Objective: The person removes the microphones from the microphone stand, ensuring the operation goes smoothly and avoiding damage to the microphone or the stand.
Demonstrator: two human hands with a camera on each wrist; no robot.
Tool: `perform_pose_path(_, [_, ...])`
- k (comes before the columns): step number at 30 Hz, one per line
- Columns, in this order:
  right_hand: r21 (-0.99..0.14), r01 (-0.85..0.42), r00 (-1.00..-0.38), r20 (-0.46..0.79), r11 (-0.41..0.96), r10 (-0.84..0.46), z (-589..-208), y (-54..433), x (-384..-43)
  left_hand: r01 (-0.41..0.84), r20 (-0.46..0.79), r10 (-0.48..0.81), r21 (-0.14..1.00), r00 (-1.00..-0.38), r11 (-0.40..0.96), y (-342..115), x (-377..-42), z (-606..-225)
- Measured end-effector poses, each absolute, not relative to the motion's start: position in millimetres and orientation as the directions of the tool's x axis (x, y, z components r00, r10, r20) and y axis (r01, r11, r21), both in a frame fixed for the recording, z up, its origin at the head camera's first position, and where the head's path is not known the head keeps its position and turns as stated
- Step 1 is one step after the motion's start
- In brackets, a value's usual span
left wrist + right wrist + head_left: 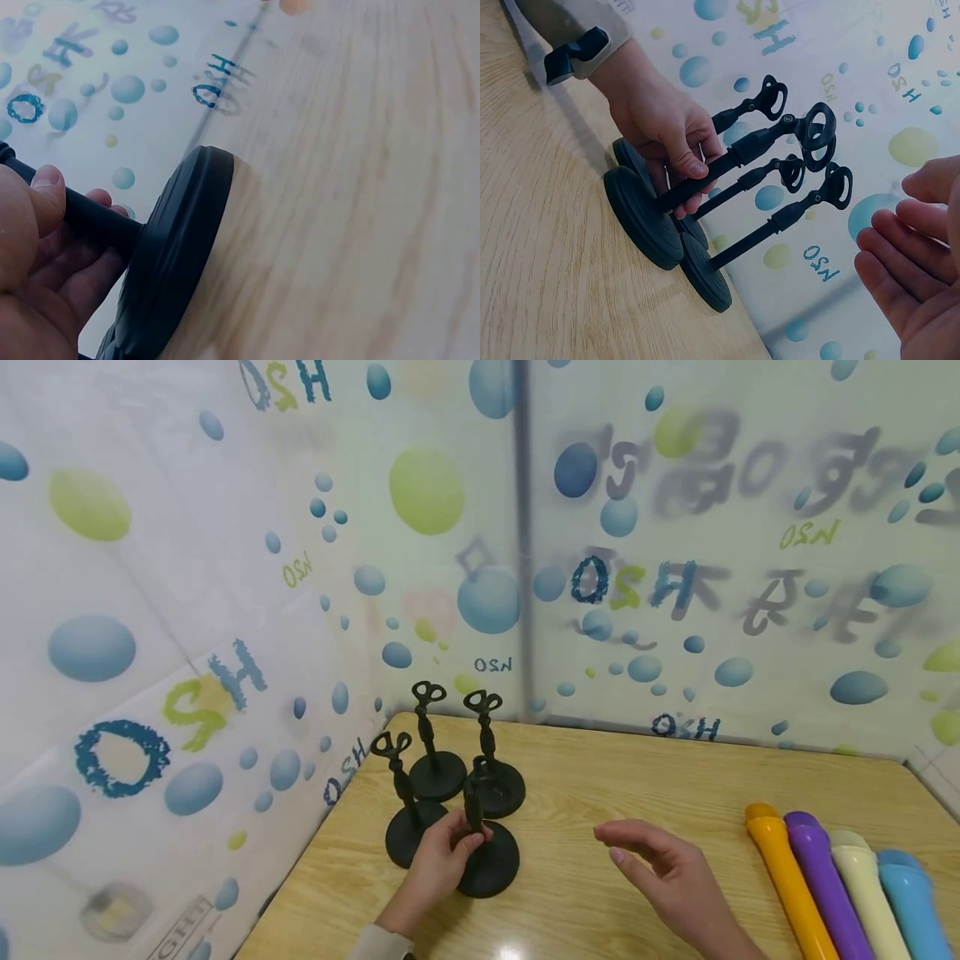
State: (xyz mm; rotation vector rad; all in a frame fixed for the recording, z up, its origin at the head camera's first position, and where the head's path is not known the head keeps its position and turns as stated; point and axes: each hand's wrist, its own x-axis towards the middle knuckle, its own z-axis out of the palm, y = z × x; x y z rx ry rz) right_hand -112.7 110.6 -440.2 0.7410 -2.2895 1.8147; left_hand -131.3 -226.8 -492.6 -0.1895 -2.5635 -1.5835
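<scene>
My left hand (pixel 441 853) grips the thin pole of a black tabletop microphone stand (pixel 491 866), thumb on the near side. In the left wrist view the stand's round base (pixel 184 247) sits at the tabletop, with the fingers wrapped around the pole just above it. Three more black stands of the same kind, among them the left one (pixel 408 839) and the back one (pixel 437 777), stand upright close around it, each topped by a ring-shaped clip. Some way to the right, my right hand (pixel 675 878) hovers over the table with its fingers loosely bent and nothing in them.
At the table's right side lie an orange microphone (pixel 789 877), a purple one (pixel 828 885), a cream one (pixel 868 885) and a blue one (pixel 911 893), side by side. Curtains (pixel 637 543) printed with bubbles border the wooden table (pixel 637 777) at the back and left.
</scene>
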Motion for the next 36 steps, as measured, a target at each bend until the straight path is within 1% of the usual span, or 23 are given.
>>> perform_pose_path(3, [-0.886,-0.435,-0.878,0.377,0.163,-0.295,-441,110,-112,0.166,0.171,0.03,0.876,-0.985,0.452,-226,-134,-493])
perform_pose_path(7, [-0.907,-0.383,-0.902,0.326,0.177,-0.283,-441,110,-111,0.174,0.184,0.025,0.867,-0.983,0.467,-226,-137,-493])
perform_pose_path(15, [-0.896,-0.414,-0.886,0.357,0.16,-0.294,-443,112,-112,0.176,0.191,0.018,0.854,-0.981,0.489,-224,-141,-493])
perform_pose_path(28, [-0.907,-0.369,-0.912,0.312,0.203,-0.267,-441,114,-109,0.171,0.199,-0.006,0.857,-0.98,0.486,-220,-145,-493])
perform_pose_path(36, [-0.919,-0.323,-0.931,0.266,0.227,-0.249,-442,117,-108,0.128,0.182,-0.054,0.848,-0.982,0.514,-225,-140,-492])
